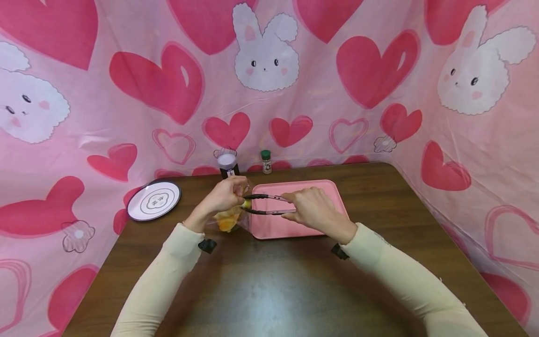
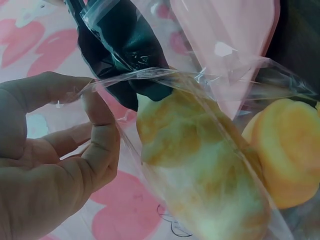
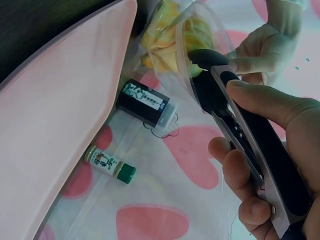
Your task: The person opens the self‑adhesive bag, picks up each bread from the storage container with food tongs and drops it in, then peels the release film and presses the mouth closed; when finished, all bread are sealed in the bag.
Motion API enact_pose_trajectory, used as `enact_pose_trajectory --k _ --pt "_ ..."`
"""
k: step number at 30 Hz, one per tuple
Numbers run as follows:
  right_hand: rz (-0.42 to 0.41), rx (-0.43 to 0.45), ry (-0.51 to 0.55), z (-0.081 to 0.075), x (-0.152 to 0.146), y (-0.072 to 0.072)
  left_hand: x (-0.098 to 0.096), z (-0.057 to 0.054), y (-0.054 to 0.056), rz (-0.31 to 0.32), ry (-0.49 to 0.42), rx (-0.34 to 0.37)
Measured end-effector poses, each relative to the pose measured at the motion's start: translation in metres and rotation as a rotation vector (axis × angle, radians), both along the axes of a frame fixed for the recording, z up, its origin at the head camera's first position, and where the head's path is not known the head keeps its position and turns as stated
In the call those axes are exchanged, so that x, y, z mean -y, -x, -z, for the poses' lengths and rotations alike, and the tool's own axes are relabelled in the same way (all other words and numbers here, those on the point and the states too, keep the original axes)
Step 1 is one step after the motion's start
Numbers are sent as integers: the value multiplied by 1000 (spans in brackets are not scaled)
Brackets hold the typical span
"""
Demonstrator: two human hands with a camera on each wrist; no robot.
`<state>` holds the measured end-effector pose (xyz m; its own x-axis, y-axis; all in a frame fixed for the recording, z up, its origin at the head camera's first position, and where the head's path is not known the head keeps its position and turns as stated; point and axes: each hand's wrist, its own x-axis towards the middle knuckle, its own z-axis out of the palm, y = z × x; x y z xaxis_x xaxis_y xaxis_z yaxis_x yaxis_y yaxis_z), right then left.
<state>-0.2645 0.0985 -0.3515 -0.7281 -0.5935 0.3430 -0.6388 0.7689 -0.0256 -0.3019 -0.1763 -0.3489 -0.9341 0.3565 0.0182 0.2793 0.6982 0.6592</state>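
Observation:
My left hand (image 1: 225, 194) pinches the rim of a clear plastic bag (image 2: 132, 76) between thumb and fingers. Inside the bag are a golden-brown bread roll (image 2: 200, 170) and a rounder yellow-orange piece (image 2: 285, 155). My right hand (image 1: 316, 210) grips a pair of kitchen tongs (image 3: 245, 125) by the handles, pointing left toward the bag. The black tong tips (image 2: 132, 45) reach the bag's mouth and overlap the top end of the roll; I cannot tell whether they clamp it.
A pink tray (image 1: 269, 229) lies right of the bag, partly under my right hand. Behind stand a dark jar with a pale lid (image 1: 228, 162) and a small green-capped shaker (image 1: 266, 164). A white dark-rimmed plate (image 1: 139, 206) sits at the table's left edge.

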Motion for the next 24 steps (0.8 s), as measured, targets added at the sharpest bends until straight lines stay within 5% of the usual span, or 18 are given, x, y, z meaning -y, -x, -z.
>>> enact_pose_trajectory --k 16,24 --pt "10 31 -11 0 4 1 2 3 2 22 -19 9" --pt "17 88 30 2 -3 4 6 0 1 -33 -12 60"
